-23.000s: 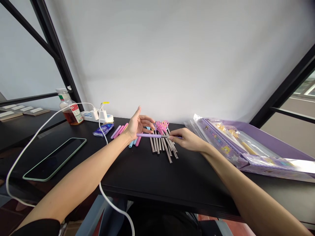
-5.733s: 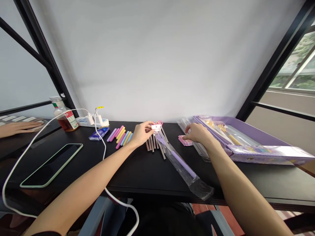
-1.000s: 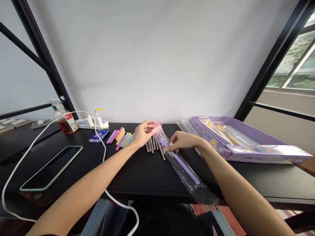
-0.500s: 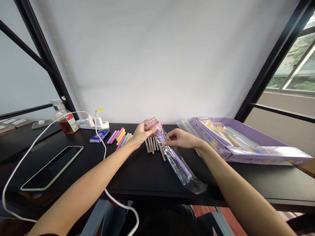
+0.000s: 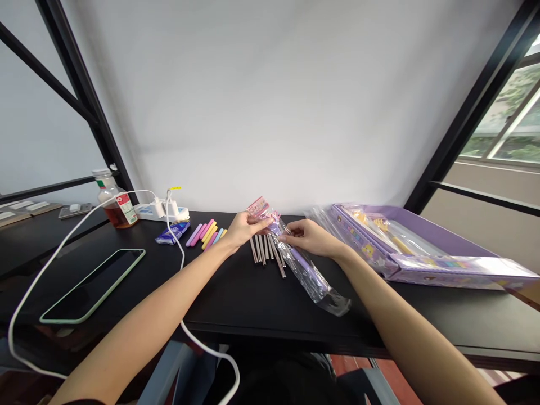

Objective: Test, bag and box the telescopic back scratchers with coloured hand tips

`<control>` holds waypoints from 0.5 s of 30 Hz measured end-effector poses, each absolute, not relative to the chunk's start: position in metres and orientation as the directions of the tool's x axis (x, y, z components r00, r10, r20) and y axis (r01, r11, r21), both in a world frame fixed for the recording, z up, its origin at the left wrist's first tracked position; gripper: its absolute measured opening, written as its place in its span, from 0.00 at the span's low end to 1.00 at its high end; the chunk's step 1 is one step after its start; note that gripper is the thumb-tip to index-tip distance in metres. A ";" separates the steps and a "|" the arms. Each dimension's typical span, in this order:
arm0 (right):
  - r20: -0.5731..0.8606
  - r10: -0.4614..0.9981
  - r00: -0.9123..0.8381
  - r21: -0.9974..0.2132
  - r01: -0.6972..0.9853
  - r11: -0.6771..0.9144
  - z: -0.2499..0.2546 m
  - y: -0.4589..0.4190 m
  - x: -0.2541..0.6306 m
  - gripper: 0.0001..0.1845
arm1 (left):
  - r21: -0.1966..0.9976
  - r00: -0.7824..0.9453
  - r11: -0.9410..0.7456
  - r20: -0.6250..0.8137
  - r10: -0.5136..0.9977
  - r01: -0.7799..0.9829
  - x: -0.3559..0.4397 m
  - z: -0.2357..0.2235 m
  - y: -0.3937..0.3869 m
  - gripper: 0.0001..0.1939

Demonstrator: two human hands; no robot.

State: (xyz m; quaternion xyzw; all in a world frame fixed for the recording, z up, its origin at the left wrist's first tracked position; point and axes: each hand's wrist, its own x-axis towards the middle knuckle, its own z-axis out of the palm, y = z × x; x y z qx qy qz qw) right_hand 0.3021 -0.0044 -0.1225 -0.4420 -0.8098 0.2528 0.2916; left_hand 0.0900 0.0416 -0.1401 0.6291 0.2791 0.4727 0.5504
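My left hand [image 5: 241, 228] pinches a small pink printed card [image 5: 258, 207] and holds it up by the open top of a clear plastic bag [image 5: 310, 275]. My right hand [image 5: 307, 236] grips that bag's upper end, fingers closed on the plastic. Inside the bag lies a purple-handled utensil [image 5: 300, 260], and the bag slants down toward the table's front edge. Just under both hands lies a row of several metal utensil stems [image 5: 264, 250] with pink heads.
Several coloured silicone sleeves [image 5: 206, 233] lie left of the hands. Farther left are a blue packet [image 5: 172, 232], a power strip [image 5: 162, 212] with a white cable, a bottle [image 5: 115, 198] and a phone [image 5: 93, 284]. A purple box [image 5: 426, 247] of bagged items sits at right.
My right hand has slid up the bag to its top and lifted that end. My left hand has raised the pink card higher, next to the bag's mouth. The bag has shifted toward the hands.
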 end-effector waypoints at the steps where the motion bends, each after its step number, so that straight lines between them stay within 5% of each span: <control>1: 0.230 0.869 -0.439 -0.688 0.558 0.464 -0.122 -0.005 0.302 0.25 | 0.957 0.394 -0.240 0.287 0.873 -0.165 0.090 -0.141 0.042 0.26; 8: -0.015 0.832 -0.554 -0.818 0.485 0.308 -0.123 -0.003 0.311 0.22 | 0.923 0.148 -0.276 0.323 0.935 -0.270 0.091 -0.148 0.055 0.24; 15: 0.022 0.854 -0.519 -0.829 0.468 0.306 -0.119 -0.008 0.306 0.24 | 0.930 -0.023 -0.242 0.245 0.969 -0.278 0.084 -0.136 0.052 0.17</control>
